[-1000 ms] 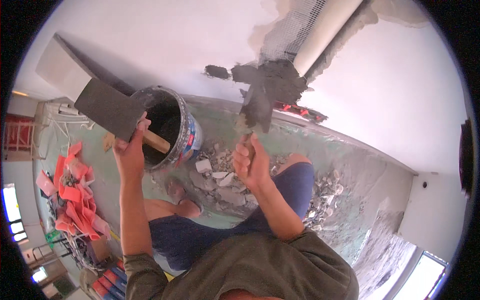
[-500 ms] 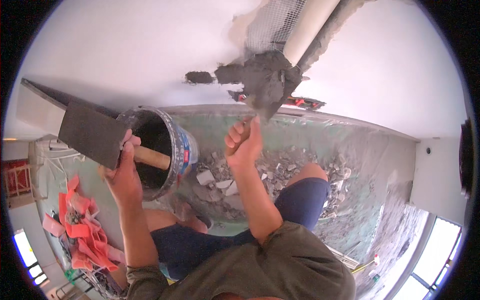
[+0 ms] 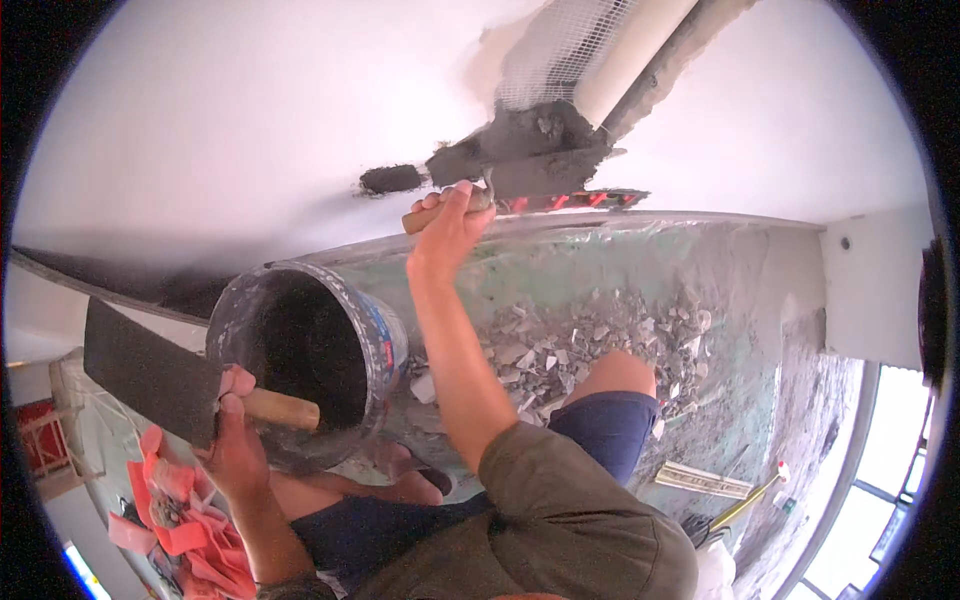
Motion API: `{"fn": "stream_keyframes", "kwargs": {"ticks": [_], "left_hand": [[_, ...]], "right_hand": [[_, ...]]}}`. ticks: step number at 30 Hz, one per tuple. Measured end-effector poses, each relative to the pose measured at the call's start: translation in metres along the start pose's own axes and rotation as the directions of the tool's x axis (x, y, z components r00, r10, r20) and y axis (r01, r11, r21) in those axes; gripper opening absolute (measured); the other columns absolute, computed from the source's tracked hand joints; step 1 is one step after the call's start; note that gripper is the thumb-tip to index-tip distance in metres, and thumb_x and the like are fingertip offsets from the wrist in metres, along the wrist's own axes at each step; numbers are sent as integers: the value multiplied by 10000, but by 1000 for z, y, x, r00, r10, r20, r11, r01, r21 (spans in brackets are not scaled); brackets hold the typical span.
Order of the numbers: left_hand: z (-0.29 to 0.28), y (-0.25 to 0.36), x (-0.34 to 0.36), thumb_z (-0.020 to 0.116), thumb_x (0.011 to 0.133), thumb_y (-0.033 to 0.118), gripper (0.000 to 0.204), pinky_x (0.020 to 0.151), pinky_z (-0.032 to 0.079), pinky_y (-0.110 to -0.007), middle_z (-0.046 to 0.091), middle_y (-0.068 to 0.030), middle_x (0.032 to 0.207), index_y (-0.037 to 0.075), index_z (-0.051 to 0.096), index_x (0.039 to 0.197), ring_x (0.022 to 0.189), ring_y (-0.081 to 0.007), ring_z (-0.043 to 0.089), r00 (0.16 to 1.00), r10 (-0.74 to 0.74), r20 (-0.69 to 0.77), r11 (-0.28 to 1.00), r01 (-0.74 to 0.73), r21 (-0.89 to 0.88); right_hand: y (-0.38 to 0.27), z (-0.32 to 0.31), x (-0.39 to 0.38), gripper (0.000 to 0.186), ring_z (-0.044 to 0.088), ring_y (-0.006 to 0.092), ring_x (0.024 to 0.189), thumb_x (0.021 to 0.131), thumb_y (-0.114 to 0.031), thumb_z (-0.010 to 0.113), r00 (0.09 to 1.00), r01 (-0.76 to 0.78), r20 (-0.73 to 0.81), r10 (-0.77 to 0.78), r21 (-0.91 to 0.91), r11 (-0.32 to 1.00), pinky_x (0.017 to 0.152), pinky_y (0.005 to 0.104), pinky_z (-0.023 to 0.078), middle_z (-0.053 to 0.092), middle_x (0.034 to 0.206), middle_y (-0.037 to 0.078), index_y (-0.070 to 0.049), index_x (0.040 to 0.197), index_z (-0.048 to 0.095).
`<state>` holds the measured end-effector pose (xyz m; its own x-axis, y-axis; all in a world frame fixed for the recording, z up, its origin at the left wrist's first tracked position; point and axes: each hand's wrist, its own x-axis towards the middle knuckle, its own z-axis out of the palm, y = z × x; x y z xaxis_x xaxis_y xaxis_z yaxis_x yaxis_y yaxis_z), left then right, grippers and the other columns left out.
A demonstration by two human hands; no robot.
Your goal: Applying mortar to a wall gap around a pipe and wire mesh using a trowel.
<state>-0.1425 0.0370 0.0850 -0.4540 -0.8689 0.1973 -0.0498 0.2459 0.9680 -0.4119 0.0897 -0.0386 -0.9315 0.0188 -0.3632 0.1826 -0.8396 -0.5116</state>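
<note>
Against the white wall, up near the top of my view, my right hand is clenched around the wooden handle of a trowel. Its blade lies flat on a dark grey patch of wet mortar, just below a strip of mesh and a pale pipe that run up and to the right. A smaller dab of the same mortar sits on the wall just to the left of the patch, apart from it.

Lower left, my left hand is closed on the short wooden handle of a hawk, a dark flat board that tilts up and to the left from my fist. I cannot tell from here whether any mortar lies on it. Its handle points toward a grey bucket that stands just beside it, mouth toward me, dark inside; I cannot make out how full it is.

Right of the bucket, a heap of broken rubble is spread over a greenish sheet that covers the floor along the foot of the wall. My knee, in blue shorts, sits at the near edge of that heap. Crumpled red and pink bags lie at the lower left, under my left forearm. A yellow-handled tool rests on the floor at the lower right, well apart from both hands.
</note>
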Motion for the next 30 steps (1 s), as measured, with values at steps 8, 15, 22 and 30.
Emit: {"fn": "stream_keyframes", "kwargs": {"ticks": [8, 15, 22, 30], "left_hand": [[-36, -22, 18, 598, 835, 99, 232, 909, 413, -381, 600, -127, 1010, -24, 617, 1031, 970, -250, 549, 989, 71, 132, 991, -56, -118], [-34, -13, 25, 651, 804, 179, 196, 863, 415, -375, 615, -100, 932, 18, 671, 915, 949, -264, 549, 975, 151, 165, 986, -136, -100], [-33, -12, 29, 651, 800, 163, 162, 830, 427, -371, 602, -93, 892, 33, 670, 896, 916, -256, 549, 966, 183, 182, 971, -149, -185], [-42, -15, 29, 639, 795, 138, 166, 878, 416, -387, 614, -102, 928, 16, 674, 901, 944, -256, 548, 970, 160, 183, 973, -124, -194]], "right_hand": [[8, -2, -3, 217, 523, 154, 650, 940, -129, 487, 988, 140, 98, -117, -276, 951, 580, 338, 511, 454, 827, 71, -58, 1015, 296], [5, -1, -6, 229, 537, 169, 615, 940, -112, 487, 984, 141, 151, -95, -328, 934, 563, 339, 505, 488, 773, 87, -54, 1003, 274], [-8, 8, -16, 230, 539, 171, 593, 939, -90, 488, 979, 109, 202, -18, -451, 886, 544, 332, 500, 499, 735, 92, -49, 978, 264], [-2, 10, -23, 238, 559, 171, 575, 935, -79, 496, 970, 164, 239, -53, -475, 865, 528, 317, 510, 507, 726, 94, -39, 984, 267]]}}
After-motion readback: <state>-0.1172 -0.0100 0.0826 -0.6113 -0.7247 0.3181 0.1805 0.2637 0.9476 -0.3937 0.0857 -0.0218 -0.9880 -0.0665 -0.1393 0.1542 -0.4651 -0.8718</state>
